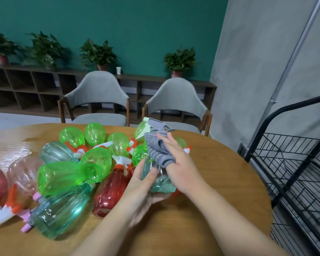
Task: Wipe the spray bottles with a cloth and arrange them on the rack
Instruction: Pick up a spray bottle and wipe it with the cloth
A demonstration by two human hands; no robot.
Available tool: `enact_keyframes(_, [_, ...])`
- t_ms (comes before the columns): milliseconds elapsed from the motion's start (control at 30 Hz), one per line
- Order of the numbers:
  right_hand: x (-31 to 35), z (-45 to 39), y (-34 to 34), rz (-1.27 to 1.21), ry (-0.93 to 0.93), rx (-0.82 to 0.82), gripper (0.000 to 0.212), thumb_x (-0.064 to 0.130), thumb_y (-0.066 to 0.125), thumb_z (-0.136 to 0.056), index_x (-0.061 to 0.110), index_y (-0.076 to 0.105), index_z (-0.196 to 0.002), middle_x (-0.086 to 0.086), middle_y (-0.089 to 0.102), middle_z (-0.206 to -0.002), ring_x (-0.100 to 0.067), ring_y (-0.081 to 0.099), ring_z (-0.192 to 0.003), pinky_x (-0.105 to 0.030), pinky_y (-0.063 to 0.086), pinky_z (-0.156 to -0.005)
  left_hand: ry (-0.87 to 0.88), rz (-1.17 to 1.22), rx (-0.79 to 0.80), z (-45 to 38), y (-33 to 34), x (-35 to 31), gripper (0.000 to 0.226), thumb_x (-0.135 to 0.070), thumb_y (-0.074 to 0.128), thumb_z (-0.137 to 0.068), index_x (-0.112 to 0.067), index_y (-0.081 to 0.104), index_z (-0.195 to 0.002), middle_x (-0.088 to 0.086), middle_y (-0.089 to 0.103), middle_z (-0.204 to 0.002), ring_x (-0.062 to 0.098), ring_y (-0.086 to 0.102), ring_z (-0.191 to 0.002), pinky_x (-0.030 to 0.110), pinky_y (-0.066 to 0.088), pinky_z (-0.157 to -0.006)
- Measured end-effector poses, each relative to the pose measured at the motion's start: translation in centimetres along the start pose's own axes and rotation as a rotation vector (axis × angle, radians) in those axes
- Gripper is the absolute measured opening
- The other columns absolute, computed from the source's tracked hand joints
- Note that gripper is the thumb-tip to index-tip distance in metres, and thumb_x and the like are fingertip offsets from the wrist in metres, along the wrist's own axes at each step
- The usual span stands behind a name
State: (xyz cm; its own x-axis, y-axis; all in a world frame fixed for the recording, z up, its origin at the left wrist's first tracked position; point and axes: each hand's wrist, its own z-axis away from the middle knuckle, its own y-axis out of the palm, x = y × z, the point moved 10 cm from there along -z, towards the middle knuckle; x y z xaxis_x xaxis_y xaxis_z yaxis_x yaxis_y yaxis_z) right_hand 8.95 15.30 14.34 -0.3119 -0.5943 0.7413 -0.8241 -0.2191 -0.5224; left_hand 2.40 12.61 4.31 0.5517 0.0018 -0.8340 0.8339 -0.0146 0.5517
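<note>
Underneath, wooden table (201,218); beyond, teal wall (137,24).

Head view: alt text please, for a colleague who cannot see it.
The left hand holds a clear teal spray bottle upright while the right hand wipes it with a grey cloth. Other bottles lie heaped on the wooden table; the black wire rack stands at right.

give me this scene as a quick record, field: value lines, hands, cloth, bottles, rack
left hand: grips the base of the clear teal spray bottle, held upright above the table
right hand: presses the grey cloth against the bottle's upper body
held bottle's trigger head: grey, pointing away from the person
bottle pile: green, red, pink and teal bottles lying on the wooden table
rack: black wire, right of the table; no bottles visible on it
</note>
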Motion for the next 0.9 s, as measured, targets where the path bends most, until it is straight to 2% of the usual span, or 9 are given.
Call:
enact_keyframes(100, [-0.2, 0.8, 0.3, 0.041, -0.048, -0.052, 0.06, 0.001, 0.041, -0.079, 0.019, 0.053, -0.135, 0.037, 0.031, -0.129, 0.018, 0.013, -0.134, -0.001, 0.008, -0.106, 0.035, -0.043, 0.024, -0.1, 0.0, -0.6, 0.111, -0.066, 0.088, -0.039, -0.028, 0.047, -0.136, 0.006, 0.07, -0.119, 0.028, 0.07, -0.1, 0.046, 0.059, -0.072])
enact_keyframes(233, [0.3, 2.2, 1.5, 0.003, -0.119, -0.007, 0.059, 0.0, 0.044, -0.073, 0.02, 0.063, -0.124, 0.051, 0.034, -0.12, 0.021, 0.02, -0.132, -0.008, 0.012, -0.111, 0.07, -0.003, 0.027, -0.3, -0.3, -1.0, 0.12, -0.08, 0.075, -0.036, -0.02, 0.048, -0.136, 0.011, 0.065, -0.127, 0.03, 0.066, -0.113, 0.046, 0.059, -0.073])
enact_keyframes(333, [0.0, 2.9, 1.3, -0.082, -0.137, -0.026, 0.05, 0.005, 0.044, -0.076, 0.011, 0.066, -0.12, 0.022, 0.048, -0.135, 0.011, 0.033, -0.132, -0.022, 0.017, -0.117, 0.027, 0.04, 0.002, -0.6, -0.9, -0.5, 0.13, -0.087, 0.07, -0.026, -0.018, 0.051, -0.136, 0.013, 0.065, -0.128, 0.032, 0.064, -0.115, 0.051, 0.058, -0.08])
enact_keyframes(400, [-0.2, 3.1, 1.2, -0.144, -0.135, -0.008, 0.043, 0.004, 0.047, -0.078, 0.005, 0.068, -0.115, 0.003, 0.055, -0.134, 0.003, 0.043, -0.129, -0.023, 0.021, -0.115, 0.004, 0.066, -0.017, -0.9, -1.2, -0.3, 0.132, -0.092, 0.065, -0.025, -0.02, 0.051, -0.135, 0.015, 0.065, -0.127, 0.036, 0.064, -0.114, 0.059, 0.054, -0.086])
enact_keyframes(533, [0.3, 3.7, 0.9, -0.21, -0.185, 0.002, 0.036, 0.019, 0.052, -0.08, 0.001, 0.072, -0.105, 0.002, 0.065, -0.119, -0.01, 0.058, -0.117, -0.022, 0.028, -0.111, -0.001, 0.179, -0.036, -0.7, -1.5, -0.9, 0.11, -0.088, 0.046, -0.054, -0.021, 0.044, -0.142, 0.018, 0.064, -0.128, 0.039, 0.062, -0.116, 0.062, 0.051, -0.089])
enact_keyframes(633, [0.1, 4.3, 0.2, -0.334, -0.169, -0.008, 0.042, 0.026, 0.052, -0.076, -0.002, 0.07, -0.102, -0.003, 0.07, -0.104, -0.013, 0.063, -0.105, -0.023, 0.037, -0.102, 0.025, 0.2, -0.039, -0.2, -1.5, -1.4, 0.113, -0.08, 0.072, -0.05, -0.014, 0.048, -0.138, 0.023, 0.062, -0.129, 0.039, 0.061, -0.117, 0.051, 0.057, -0.086])
enact_keyframes(767, [-4.8, 4.8, -0.9, -0.874, 0.337, -0.219, 0.058, 0.028, 0.058, -0.067, -0.019, 0.059, -0.1, -0.035, 0.066, -0.093, -0.042, 0.064, -0.096, -0.039, 0.052, -0.079, -0.047, 0.157, -0.086, 0.0, -2.1, -1.0, 0.122, -0.068, 0.087, -0.045, -0.01, 0.042, -0.142, 0.023, 0.06, -0.131, 0.04, 0.063, -0.114, 0.048, 0.059, -0.073])
enact_keyframes(833, [-6.8, 5.5, -1.2, -1.111, 0.581, -0.373, 0.033, 0.019, 0.047, -0.089, -0.008, 0.06, -0.103, -0.027, 0.07, -0.095, -0.038, 0.066, -0.093, -0.042, 0.054, -0.079, -0.069, 0.148, -0.094, 0.0, -2.5, -0.8, 0.118, -0.062, 0.091, -0.042, -0.012, 0.046, -0.139, 0.019, 0.064, -0.127, 0.035, 0.068, -0.106, 0.044, 0.06, -0.066])
enact_keyframes(900, [-7.3, 5.6, -2.5, -1.24, 0.671, -0.505, 0.026, 0.02, 0.044, -0.097, 0.002, 0.062, -0.103, -0.02, 0.071, -0.098, -0.034, 0.065, -0.095, -0.046, 0.05, -0.082, -0.079, 0.155, -0.071, 0.2, -2.4, -0.8, 0.108, -0.058, 0.091, -0.038, -0.014, 0.055, -0.13, 0.016, 0.069, -0.119, 0.03, 0.072, -0.096, 0.042, 0.06, -0.061])
